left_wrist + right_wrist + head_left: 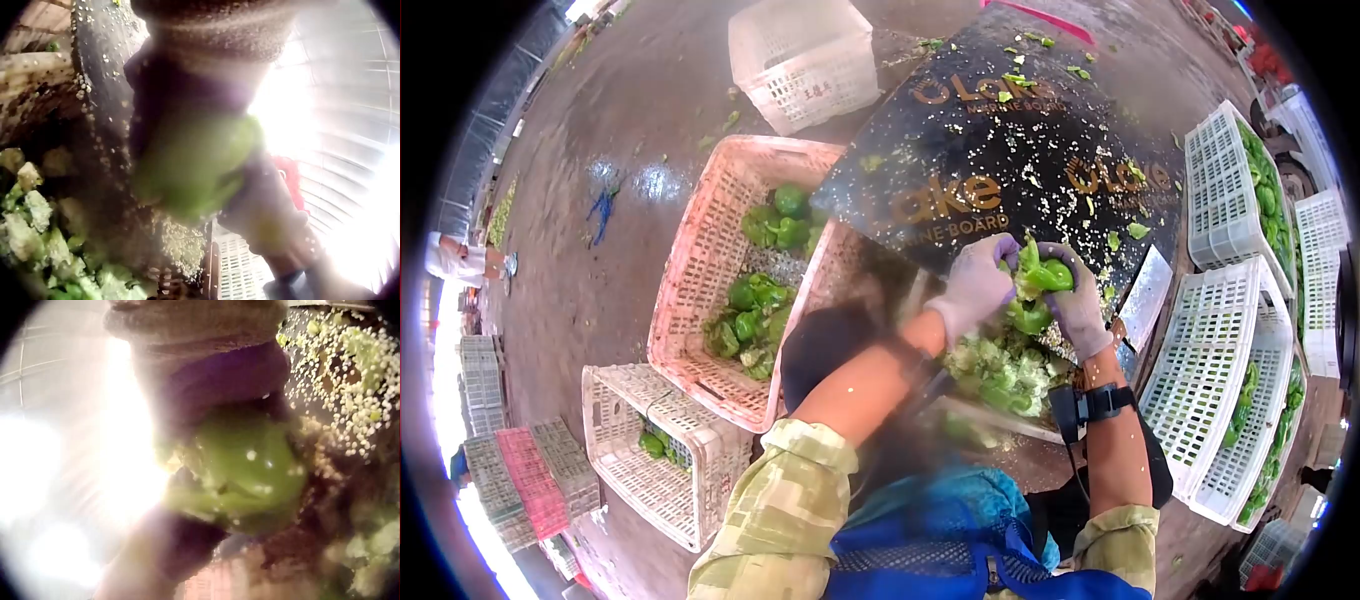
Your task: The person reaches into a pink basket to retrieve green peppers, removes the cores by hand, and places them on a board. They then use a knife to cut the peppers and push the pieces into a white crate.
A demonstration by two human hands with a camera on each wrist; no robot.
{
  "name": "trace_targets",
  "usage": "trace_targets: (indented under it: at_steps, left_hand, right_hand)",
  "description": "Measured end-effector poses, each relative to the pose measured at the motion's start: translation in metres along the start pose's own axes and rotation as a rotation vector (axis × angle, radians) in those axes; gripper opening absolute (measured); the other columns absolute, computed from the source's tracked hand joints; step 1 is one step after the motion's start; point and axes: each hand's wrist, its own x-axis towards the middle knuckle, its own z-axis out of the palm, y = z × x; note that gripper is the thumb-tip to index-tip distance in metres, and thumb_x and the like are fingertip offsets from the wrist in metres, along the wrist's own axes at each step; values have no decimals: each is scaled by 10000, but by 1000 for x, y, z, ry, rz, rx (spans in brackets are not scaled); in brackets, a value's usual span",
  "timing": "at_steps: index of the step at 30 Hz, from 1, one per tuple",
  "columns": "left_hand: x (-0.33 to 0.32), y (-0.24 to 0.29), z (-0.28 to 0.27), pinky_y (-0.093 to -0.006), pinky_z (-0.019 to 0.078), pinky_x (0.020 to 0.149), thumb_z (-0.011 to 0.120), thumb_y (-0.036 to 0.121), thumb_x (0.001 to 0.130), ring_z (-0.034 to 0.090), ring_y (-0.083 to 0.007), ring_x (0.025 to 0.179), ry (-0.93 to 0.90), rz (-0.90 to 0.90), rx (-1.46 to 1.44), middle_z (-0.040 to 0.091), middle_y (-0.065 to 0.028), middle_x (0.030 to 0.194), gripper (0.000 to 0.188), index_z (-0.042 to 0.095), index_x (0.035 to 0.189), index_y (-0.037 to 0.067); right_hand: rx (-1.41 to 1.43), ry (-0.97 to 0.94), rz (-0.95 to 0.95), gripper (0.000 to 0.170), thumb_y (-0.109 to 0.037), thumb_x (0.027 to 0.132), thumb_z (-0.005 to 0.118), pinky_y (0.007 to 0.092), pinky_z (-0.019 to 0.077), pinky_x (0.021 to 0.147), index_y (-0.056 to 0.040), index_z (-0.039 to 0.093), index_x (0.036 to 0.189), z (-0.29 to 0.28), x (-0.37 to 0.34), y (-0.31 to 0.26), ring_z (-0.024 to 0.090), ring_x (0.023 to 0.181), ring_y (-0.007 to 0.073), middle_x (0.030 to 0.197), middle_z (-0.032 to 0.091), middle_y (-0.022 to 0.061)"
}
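Observation:
My gloved left hand (978, 280) and gloved right hand (1076, 300) meet over the near edge of a black board (920, 215). Between them is an opened green bell pepper (1050, 275), its pale inside showing. The right hand's fingers curl round its outer side; the left fingers pinch it from the other side. In the right wrist view the pepper (250, 469) looks glossy, with seeds stuck to it. The left wrist view shows it blurred. Just below the hands lies a heap of seedy pepper cores (1000, 378).
Seeds and green scraps litter the board. A broad metal blade (1145, 295) lies at its right edge. Left stands a pink crate (690, 270) holding green peppers (745, 310). White crates (1200, 370) with peppers line the right; other white crates (805, 70) stand behind and at lower left.

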Motion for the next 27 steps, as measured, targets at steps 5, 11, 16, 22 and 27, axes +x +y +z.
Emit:
trace_targets:
  at_steps: [5, 11, 16, 22, 27]
  left_hand:
    - [-11, 13, -5, -244, 423, 593, 530, -61, 646, 521, -109, 728, -57, 33, -101, 581, -61, 872, 360, 558, 998, 11]
    - [-7, 8, 3, -314, 470, 855, 570, 5, 662, 629, -273, 982, -15, 31, 7, 651, -168, 1032, 495, 600, 1154, 49]
    - [-4, 4, 5, -253, 476, 796, 530, -76, 718, 620, -163, 920, -33, -40, -8, 657, -111, 1049, 451, 591, 1159, -8]
    - [4, -15, 7, -233, 483, 733, 508, -32, 811, 612, -129, 859, -30, -28, -127, 650, -91, 1017, 347, 589, 1148, -28]
    - [-4, -12, 8, -241, 479, 791, 538, -23, 803, 619, -136, 892, 54, -95, -322, 660, -99, 1017, 323, 612, 1118, -12]
  right_hand:
    - [171, -13, 6, 493, 177, 700, 515, 283, 467, 918, -10, 542, 1156, -8, -1, 11, 568, 1030, 171, 1130, 587, 92]
    - [262, -72, 36, 569, 216, 686, 479, 297, 441, 968, 13, 515, 1216, -11, -3, 9, 547, 1102, 191, 1194, 567, 107]
    - [427, -132, 191, 662, 260, 628, 470, 352, 435, 994, 13, 499, 1241, -38, 12, 24, 559, 1099, 225, 1225, 551, 149]
    - [392, -157, 195, 585, 252, 662, 393, 318, 458, 956, 32, 522, 1188, -35, 24, 19, 575, 1069, 211, 1168, 579, 140]
    - [811, -60, -174, 614, -177, 732, 762, 390, 484, 934, 23, 462, 1229, -32, 4, 45, 566, 1092, 296, 1223, 544, 186]
